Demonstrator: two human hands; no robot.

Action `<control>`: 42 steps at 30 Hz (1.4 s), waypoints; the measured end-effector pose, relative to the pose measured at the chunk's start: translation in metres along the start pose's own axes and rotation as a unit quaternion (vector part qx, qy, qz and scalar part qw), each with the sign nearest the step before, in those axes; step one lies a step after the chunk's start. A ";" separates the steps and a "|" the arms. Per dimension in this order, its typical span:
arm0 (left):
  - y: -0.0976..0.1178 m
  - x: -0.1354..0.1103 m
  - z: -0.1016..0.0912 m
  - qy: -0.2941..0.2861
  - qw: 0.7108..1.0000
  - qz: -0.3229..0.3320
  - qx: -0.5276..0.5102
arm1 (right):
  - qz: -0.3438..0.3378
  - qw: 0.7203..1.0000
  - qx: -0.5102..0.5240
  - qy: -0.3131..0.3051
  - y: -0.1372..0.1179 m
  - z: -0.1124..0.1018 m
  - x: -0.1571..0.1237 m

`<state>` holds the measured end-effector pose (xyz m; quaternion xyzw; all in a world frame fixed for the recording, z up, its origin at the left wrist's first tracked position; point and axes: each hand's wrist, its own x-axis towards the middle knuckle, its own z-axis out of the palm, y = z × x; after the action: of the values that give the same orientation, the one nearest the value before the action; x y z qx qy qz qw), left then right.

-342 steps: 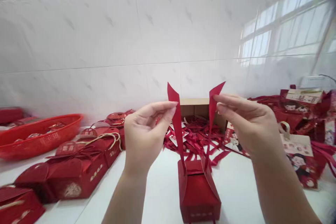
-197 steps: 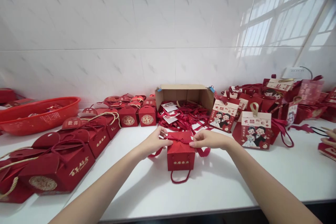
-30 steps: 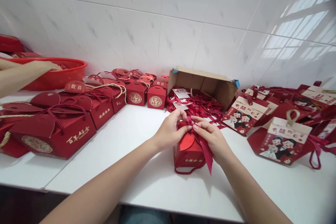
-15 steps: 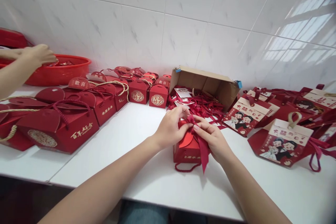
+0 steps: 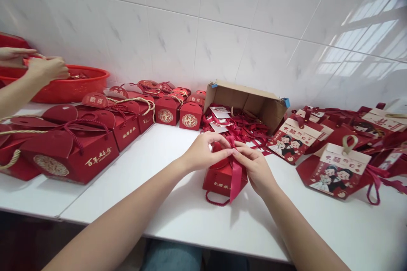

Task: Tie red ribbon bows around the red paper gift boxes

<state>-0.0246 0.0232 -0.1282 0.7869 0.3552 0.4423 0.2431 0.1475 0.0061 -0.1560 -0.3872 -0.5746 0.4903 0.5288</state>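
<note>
A small red gift box with gold lettering and a cord handle stands on the white counter in front of me. A red ribbon is knotted on its top, one tail hanging down the front. My left hand pinches the ribbon at the knot from the left. My right hand pinches it from the right, fingertips meeting the left hand's. Both hands are closed on the ribbon.
An open cardboard box spilling red ribbons and tags lies behind. Red gift boxes crowd the left, illustrated red bags the right. Another person's hands work at a red plastic basket at far left. The counter edge runs near me.
My hands have stayed on the knot; the ribbon tail now hangs straighter down the front. The box has turned slightly. The other person's hands have come together over the basket.
</note>
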 end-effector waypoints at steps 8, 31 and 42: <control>-0.004 0.003 -0.011 -0.036 0.997 -0.036 -0.056 | -0.004 0.988 -0.136 -0.075 -0.017 -0.008 -0.003; -0.006 0.004 -0.017 -0.122 0.982 -0.071 -0.127 | -0.315 0.886 -0.338 -0.044 -0.030 -0.038 -0.006; 0.000 -0.001 -0.019 -0.201 0.976 0.000 -0.080 | -0.128 0.969 -0.174 -0.118 -0.028 -0.024 -0.004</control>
<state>-0.0413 0.0239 -0.1189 0.8375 0.2626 0.3023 0.3718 0.1738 -0.0006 -0.1308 -0.3362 -0.7542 0.3528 0.4402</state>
